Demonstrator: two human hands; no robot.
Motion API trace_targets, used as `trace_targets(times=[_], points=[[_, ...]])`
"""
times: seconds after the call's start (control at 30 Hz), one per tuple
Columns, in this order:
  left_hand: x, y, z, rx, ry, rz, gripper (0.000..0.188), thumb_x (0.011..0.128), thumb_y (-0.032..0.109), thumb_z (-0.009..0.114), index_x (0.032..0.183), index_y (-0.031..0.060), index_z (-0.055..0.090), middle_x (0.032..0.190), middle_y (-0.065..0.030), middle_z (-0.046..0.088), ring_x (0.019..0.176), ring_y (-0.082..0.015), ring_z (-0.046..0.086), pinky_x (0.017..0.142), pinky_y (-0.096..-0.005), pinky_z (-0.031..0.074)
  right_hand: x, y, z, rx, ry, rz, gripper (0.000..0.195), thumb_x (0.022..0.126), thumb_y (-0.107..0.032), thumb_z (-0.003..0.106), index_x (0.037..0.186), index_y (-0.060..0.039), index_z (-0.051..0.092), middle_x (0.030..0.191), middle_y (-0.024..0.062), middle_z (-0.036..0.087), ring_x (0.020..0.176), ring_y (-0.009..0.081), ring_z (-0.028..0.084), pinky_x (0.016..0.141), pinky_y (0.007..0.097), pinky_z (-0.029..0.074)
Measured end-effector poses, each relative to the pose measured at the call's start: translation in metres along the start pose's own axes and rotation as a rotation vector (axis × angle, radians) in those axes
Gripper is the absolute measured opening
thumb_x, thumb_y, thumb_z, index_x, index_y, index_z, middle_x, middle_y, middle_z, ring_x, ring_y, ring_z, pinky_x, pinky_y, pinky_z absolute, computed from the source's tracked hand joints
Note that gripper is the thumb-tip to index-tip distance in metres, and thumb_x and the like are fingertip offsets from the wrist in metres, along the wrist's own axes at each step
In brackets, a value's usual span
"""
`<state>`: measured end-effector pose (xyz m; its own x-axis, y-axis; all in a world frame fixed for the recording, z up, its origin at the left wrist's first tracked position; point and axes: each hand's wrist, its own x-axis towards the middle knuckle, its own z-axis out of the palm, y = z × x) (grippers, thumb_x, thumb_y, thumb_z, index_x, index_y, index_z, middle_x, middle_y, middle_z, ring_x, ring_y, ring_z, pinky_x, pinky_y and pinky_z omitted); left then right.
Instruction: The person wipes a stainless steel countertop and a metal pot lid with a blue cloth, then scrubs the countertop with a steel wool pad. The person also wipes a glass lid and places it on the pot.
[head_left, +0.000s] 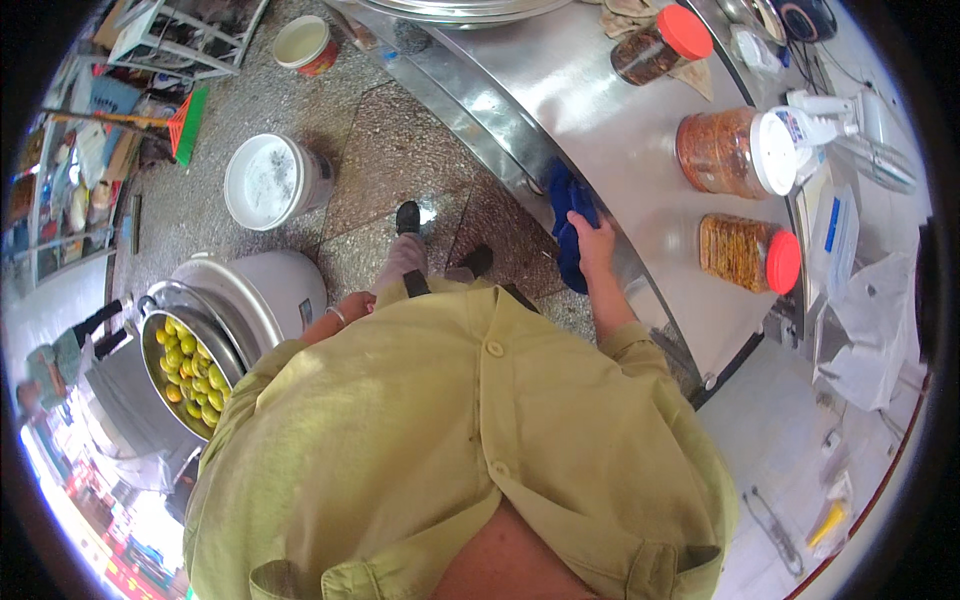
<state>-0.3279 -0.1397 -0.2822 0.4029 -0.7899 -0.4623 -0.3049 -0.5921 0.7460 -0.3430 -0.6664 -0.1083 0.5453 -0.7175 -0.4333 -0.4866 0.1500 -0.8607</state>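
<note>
A crumpled blue cloth (570, 217) is in my right hand (596, 244), held at the front edge of the stainless steel counter (600, 135). The fingers close round the cloth, which hangs down beside the counter's side. My left hand (358, 306), with a bracelet at the wrist, is low at my other side, partly hidden by my shirt; whether it holds anything does not show. Close to my left arm is a metal bowl (232, 349) of green and yellow round fruit (191, 367). On the counter stand a jar with a white lid (720, 150) and jars with red lids (739, 251).
A white bucket (266, 180) and a smaller bucket (302, 43) stand on the wet-looking floor. A large lidded container (277, 281) is beside my left arm. A green and orange broom (184, 126) leans near shelves (45, 195). A person (56, 367) is in the far left background.
</note>
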Motion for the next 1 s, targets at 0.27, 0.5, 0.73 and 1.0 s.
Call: trace_targets(times=[0.27, 0.5, 0.73, 1.0], points=[[-0.077, 0.124, -0.066, -0.871, -0.222, -0.494, 0.02, 0.085, 0.007, 0.054, 0.104, 0.0043, 0.059, 0.094, 0.0012, 0.064, 0.086, -0.0086, 0.057, 0.072, -0.0277, 0.047, 0.072, 0.049, -0.025, -0.127, 0.192, -0.112, 0.049, 0.075, -0.023, 0.07, 0.113, 0.0033, 0.054, 0.115, 0.0138, 0.056, 0.106, 0.0214, 0.051, 0.093, 0.0331, 0.038], [-0.105, 0.137, -0.082, -1.183, -0.311, -0.625, 0.024, 0.083, 0.013, 0.06, 0.105, 0.0032, 0.06, 0.093, -0.001, 0.065, 0.082, -0.0099, 0.058, 0.073, -0.0274, 0.048, -0.008, 0.105, -0.005, -0.582, -0.841, -0.353, 0.057, 0.072, -0.023, 0.07, 0.12, -0.0002, 0.049, 0.119, 0.0185, 0.052, 0.111, 0.0302, 0.05, 0.091, 0.0389, 0.04], [-0.096, 0.101, -0.108, -1.167, -0.452, -0.647, 0.027, 0.083, 0.019, 0.061, 0.105, 0.0038, 0.061, 0.091, -0.0021, 0.065, 0.078, -0.0109, 0.06, 0.072, -0.0276, 0.049, -0.152, 0.126, 0.052, -0.654, -1.188, 0.206, 0.03, 0.08, -0.013, 0.06, 0.108, -0.0051, 0.057, 0.105, 0.0106, 0.058, 0.097, 0.0228, 0.055, 0.077, 0.0359, 0.045], [-0.07, 0.051, -0.142, -1.21, -0.802, -0.671, 0.033, 0.083, 0.021, 0.059, 0.112, 0.0054, 0.055, 0.089, -0.0026, 0.063, 0.075, -0.0145, 0.059, 0.064, -0.0303, 0.05, -0.189, 0.119, 0.027, -0.513, -0.918, 0.712, 0.028, 0.079, -0.01, 0.061, 0.106, -0.0067, 0.058, 0.103, 0.0072, 0.058, 0.094, 0.0187, 0.056, 0.071, 0.0318, 0.047]])
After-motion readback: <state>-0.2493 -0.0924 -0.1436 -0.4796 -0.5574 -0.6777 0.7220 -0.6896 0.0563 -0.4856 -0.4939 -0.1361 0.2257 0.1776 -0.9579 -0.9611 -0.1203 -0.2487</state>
